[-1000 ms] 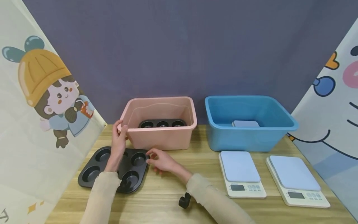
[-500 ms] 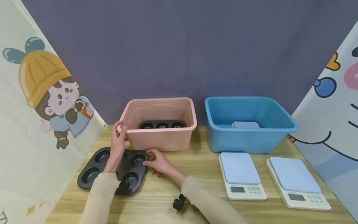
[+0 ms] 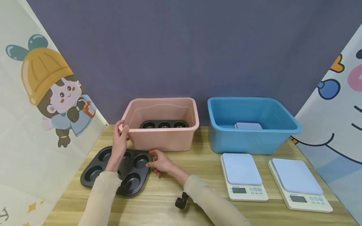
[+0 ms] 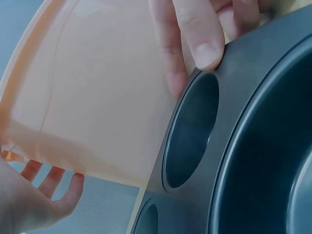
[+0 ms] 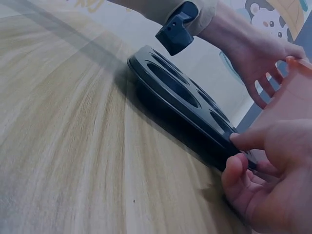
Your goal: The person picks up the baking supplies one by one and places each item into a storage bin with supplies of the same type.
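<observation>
A black muffin tin [image 3: 130, 167] lies on the table in front of a pink plastic bin [image 3: 162, 140]. My left hand [image 3: 120, 142] grips the bin's rim at its left front corner, and its forearm crosses over the tin. At the tin's far right corner, my right hand [image 3: 161, 162] pinches the edge, thumb on top and fingers at the side and below. The right wrist view shows this pinch on the muffin tin [image 5: 175, 92] close up. Another dark muffin tin [image 3: 164, 124] sits inside the pink bin, its lower part hidden by the front wall.
A blue bin [image 3: 254, 141] stands to the right, with a white kitchen scale [image 3: 249, 126] inside. Two more kitchen scales lie in front of it, a nearer-middle scale [image 3: 243, 169] and a far-right scale [image 3: 298, 175]. A dark curtain [image 3: 181, 50] hangs behind the bins.
My right hand has shifted slightly left, bringing its thumb over the muffin tin's edge into a pinch. The left hand stays on the pink bin's rim. The bins and scales stay in place.
</observation>
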The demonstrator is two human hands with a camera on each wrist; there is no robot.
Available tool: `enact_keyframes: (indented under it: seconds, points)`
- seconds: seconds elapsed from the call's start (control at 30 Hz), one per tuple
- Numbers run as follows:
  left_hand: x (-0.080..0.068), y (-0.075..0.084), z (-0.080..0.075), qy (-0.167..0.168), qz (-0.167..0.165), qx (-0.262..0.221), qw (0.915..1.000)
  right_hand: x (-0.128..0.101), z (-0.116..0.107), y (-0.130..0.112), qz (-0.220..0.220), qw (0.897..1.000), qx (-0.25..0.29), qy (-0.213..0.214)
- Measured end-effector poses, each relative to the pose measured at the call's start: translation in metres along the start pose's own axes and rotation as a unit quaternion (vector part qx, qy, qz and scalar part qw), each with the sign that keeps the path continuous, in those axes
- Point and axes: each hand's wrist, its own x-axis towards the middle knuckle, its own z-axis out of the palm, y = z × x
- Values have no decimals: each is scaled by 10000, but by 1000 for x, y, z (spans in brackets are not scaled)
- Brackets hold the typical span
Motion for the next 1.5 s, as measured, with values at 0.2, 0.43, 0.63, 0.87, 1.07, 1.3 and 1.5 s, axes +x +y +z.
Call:
enact_keyframes:
  seconds: [0.2,0.43,0.63,0.87,1.07,1.3,1.5]
  points:
    - [1,-1,-1,32,-2,33,10000,-2,-3,1,83,9999,-55,-17]
    - [2,-2,0,17,13,12,10000,-6,-6,4,37,9996,-225,136]
    - [3,-5,1,21,-42,-38,10000,-5,-12,11,-159,9980,-464,408]
    - [-5,12,2,-54,-26,-271,9996,-4,-25,17,-400,9928,-766,830]
    - [-1,9,3,-22,-142,-221,9997,-6,-32,14,-634,9875,-941,1095]
    - [-5,16,4,-68,-182,-180,9996,-10,-44,15,-784,9846,-1025,1181]
    - [-10,22,4,-99,-130,-106,9998,-17,-56,12,-905,9837,-983,1205]
